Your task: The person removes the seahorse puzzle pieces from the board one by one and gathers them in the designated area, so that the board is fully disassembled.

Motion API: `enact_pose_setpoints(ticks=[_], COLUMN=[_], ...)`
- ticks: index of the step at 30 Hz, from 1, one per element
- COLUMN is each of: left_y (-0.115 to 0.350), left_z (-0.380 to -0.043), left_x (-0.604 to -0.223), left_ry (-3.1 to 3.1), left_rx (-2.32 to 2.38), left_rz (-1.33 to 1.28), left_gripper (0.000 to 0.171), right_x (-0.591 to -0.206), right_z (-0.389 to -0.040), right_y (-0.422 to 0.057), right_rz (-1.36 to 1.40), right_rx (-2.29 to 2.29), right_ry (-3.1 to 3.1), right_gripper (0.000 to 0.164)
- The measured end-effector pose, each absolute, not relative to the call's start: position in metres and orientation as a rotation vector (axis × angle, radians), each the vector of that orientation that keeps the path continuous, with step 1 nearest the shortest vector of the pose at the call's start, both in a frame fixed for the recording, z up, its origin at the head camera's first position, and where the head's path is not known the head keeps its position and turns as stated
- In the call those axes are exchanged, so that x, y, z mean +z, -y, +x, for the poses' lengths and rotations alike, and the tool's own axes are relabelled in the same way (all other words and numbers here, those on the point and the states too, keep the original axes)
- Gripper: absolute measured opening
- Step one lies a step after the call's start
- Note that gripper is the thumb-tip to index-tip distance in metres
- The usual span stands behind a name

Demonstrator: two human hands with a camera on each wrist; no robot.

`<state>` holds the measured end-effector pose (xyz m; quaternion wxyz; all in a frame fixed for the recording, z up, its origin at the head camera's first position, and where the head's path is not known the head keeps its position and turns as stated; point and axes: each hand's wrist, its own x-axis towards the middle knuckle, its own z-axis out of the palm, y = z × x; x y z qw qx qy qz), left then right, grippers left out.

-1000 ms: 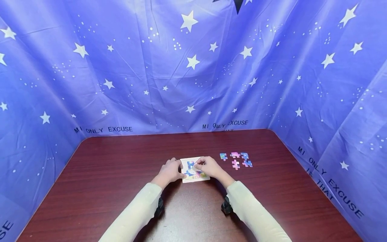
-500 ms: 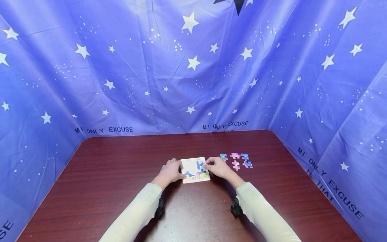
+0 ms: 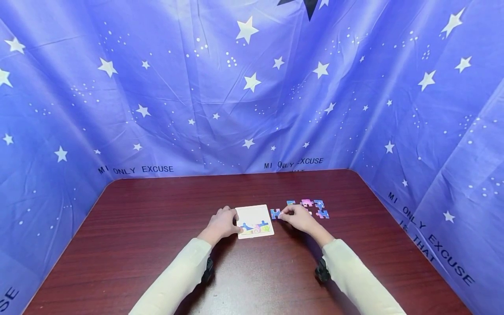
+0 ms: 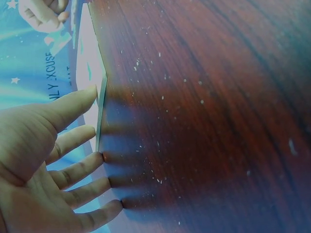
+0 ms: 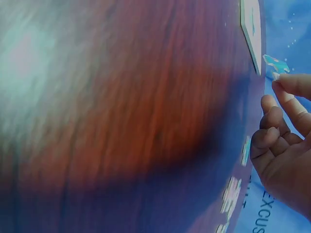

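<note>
My right hand (image 3: pixel 301 218) pinches a blue jigsaw piece (image 3: pixel 275 214) between thumb and forefinger, just off the right edge of the puzzle tray (image 3: pixel 252 213). In the right wrist view that jigsaw piece (image 5: pixel 276 63) shows at the fingertips, with the other fingers curled loosely. The pale, flat tray has pieces fitted along its near side, in blue, pink and yellow-green. My left hand (image 3: pixel 221 223) rests at the tray's left edge. In the left wrist view its fingers (image 4: pixel 80 167) are spread and nearly straight, with the thumb touching the tray (image 4: pixel 90 53).
Several loose jigsaw pieces lie right of the tray, including a pink one (image 3: pixel 306 202) and a blue one (image 3: pixel 322 214); my right hand partly covers some. The dark red wooden table (image 3: pixel 157 218) ends at a blue star-patterned curtain (image 3: pixel 220 87) behind and at the sides.
My right hand has moved right, carrying the blue jigsaw piece from the tray's middle out past its right edge. The left hand has stayed at the tray.
</note>
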<state>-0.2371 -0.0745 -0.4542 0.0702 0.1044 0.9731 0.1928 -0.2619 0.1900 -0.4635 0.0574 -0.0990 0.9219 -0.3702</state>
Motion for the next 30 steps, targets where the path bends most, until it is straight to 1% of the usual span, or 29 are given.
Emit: enact_pose_setpoints(ticks=[13,20,30], left_y=[0.074,0.074,0.074], left_z=[-0.239,-0.238,-0.238], left_x=[-0.455,-0.454,-0.455], left_ry=[-2.924,-2.918,-2.918], left_rx=[0.573,0.574,0.58], left_rz=[0.33,0.323,0.318], left_gripper=[0.035,0.035,0.036], right_x=[-0.465,-0.463,-0.465], right_z=[-0.259,-0.256,-0.256], right_y=[-0.216,-0.221,-0.227], right_rz=[-0.247,-0.183,-0.177], right_rx=[-1.067,-1.054,-1.057], right_ry=[-2.829,-2.842,-2.814], right_gripper=[0.014,0.014,0.016])
